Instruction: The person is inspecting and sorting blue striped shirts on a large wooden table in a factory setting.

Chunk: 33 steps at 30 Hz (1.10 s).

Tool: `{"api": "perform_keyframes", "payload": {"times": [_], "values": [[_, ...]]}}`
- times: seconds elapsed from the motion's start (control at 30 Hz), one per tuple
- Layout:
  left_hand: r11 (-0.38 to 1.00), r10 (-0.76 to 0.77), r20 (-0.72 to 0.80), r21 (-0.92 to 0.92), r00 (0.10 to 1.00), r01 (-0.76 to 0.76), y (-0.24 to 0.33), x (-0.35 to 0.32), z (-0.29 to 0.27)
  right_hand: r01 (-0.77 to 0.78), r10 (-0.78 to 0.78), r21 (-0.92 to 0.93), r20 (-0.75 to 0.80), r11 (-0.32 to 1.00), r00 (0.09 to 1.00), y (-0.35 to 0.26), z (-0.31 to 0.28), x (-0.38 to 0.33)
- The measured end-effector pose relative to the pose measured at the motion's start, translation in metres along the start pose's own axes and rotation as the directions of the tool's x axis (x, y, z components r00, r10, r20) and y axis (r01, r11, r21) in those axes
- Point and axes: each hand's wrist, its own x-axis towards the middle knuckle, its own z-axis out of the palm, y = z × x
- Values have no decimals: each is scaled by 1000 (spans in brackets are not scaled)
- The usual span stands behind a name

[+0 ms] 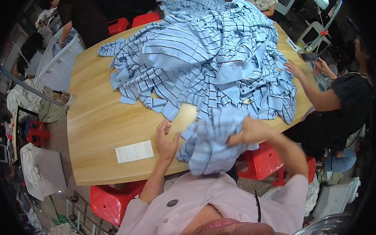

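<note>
A large heap of light blue knit garments (178, 46) with dark stripes covers much of the wooden table (100, 127). At the near edge, one blue striped garment (209, 147) hangs partly over the side towards my chest. My right hand (251, 132), blurred by motion, grips its right side. My left hand (166, 142) is raised just left of that garment, palm turned towards it, with fingers loosely bent, thumb apart and nothing held. A white strip of paper labels (134, 151) lies on the table, left of my left forearm.
Red stools (110, 201) stand along the table's near edge. At right, a person (346, 94) holds a phone (310, 57), one hand by the heap. Another person (84, 16) reaches into a white bin (59, 69) at far left. A second white bin (45, 174) stands lower left.
</note>
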Motion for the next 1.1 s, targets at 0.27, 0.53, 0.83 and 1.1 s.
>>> {"api": "perform_keyframes", "payload": {"times": [0.27, 0.53, 0.83, 1.1], "values": [[999, 48, -102, 13, 994, -47, -8, -19, -5, -167, -484, -466, -872, 869, -80, -170, -340, 82], [989, -109, -139, 84, 984, 121, 13, -20, -12, -6, -843, -850, -524, 527, 120, -60, -178, 159], [994, -53, 43, 100, 998, 48, 18, 27, 26, -45, -213, -302, -764, 952, 609, 172, 63, 98], [836, 488, 194, 176, 851, -520, 50, 141, 106, -73, -240, -335, -795, 939, 558, 187, 100, 75]]}}
